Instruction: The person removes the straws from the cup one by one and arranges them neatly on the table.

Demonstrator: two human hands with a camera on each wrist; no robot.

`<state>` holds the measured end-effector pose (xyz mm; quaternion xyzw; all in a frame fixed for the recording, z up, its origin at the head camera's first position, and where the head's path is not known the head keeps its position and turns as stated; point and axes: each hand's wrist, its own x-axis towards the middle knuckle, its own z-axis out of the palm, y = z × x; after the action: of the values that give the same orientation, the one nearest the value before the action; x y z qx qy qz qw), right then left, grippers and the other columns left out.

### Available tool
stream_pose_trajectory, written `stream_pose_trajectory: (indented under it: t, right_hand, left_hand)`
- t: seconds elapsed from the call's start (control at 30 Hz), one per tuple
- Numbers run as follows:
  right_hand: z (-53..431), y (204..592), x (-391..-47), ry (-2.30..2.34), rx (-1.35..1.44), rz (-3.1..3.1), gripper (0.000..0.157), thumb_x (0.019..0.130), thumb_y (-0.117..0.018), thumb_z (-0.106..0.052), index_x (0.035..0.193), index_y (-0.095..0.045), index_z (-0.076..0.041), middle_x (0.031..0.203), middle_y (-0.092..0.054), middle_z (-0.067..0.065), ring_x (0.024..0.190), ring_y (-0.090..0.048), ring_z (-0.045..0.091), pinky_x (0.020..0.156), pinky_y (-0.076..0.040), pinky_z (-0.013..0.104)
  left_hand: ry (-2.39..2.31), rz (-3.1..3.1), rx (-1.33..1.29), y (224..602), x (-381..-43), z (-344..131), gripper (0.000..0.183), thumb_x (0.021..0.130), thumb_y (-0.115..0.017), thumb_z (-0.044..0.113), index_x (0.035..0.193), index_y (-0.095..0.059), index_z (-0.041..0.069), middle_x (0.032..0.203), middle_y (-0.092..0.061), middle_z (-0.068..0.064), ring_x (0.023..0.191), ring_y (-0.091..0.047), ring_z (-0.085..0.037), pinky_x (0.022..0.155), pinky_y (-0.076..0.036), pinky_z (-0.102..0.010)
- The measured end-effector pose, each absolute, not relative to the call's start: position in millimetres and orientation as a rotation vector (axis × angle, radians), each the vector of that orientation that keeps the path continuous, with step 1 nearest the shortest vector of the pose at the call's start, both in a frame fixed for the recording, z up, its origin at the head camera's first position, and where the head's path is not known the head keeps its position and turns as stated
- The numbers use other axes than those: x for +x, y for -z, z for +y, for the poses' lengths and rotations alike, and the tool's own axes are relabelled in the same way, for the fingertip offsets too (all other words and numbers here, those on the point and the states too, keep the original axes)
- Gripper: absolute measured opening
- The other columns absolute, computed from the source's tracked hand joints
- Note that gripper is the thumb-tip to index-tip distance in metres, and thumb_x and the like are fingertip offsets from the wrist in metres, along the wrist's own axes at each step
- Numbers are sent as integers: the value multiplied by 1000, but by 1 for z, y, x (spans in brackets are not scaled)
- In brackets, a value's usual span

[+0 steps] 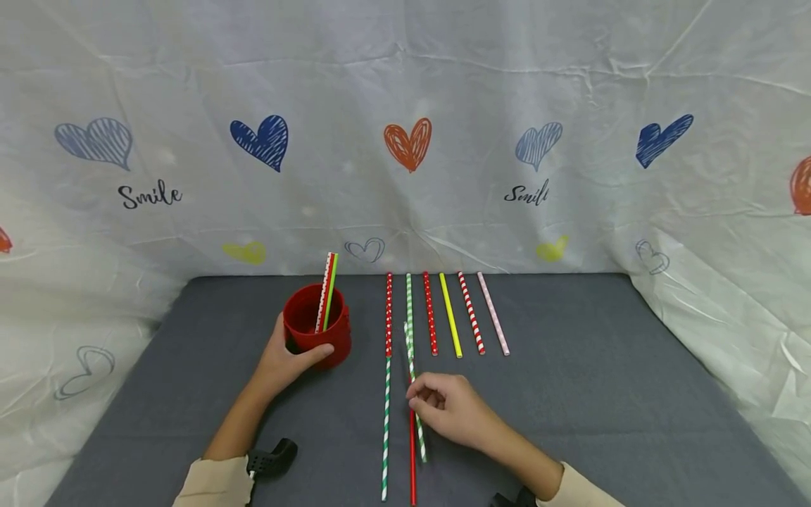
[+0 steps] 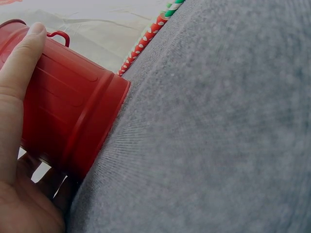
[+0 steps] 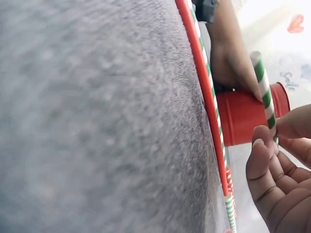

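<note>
The left hand (image 1: 285,362) curled round the red cup (image 1: 336,345), lying against its palm. Rightward, a green-striped straw (image 3: 265,92) sat between the pinched thumb and fingers of the right hand (image 1: 453,408); picking it up seemed the step, the next move calling for a steady pinch.

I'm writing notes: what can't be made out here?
Fingers of left hand, head view: mostly hidden by red bucket.
Bucket's rim, left wrist view: partly cut off by left edge.
Gripped part of green-striped straw, right wrist view: hidden by right hand.
Right wristband, head view: cut off by bottom edge.
</note>
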<state>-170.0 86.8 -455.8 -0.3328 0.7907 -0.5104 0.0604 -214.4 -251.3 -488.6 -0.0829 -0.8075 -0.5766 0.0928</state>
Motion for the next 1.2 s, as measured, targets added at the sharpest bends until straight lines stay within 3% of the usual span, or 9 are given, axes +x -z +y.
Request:
stream_pose_trajectory:
  t: [0.47,0.73,1.2]
  right_hand:
    - [109,458,-163,1294,-987,2390,10,86,-73,-4,82,-68,-12,66,-57,-15,56,-50,-2,54,-44,19]
    - [112,460,-164,1205,-951,2350,12,84,-76,-7,79,-68,-14,59,-52,-15,50,-43,-3,49,-37,18]
    - [111,457,-163,1154,-933,2397,17,81,-78,-5,74,-66,-16,56,-52,-17,49,-43,-5,48,-36,18]
  left_hand:
    - [1714,-2395,-234,488,-214,-253,91,84,-82,15,154,-24,13,147,-41,-6,129,-39,-23,90,-50,-33]
    - [1720,-2397,-232,488,-213,-253,91,84,-82,15,154,-24,13,148,-40,-6,130,-38,-24,89,-50,-34]
    - [1713,-2408,-236,486,-214,-251,91,84,-82,15,154,-24,12,147,-40,-5,129,-38,-22,89,-50,-33]
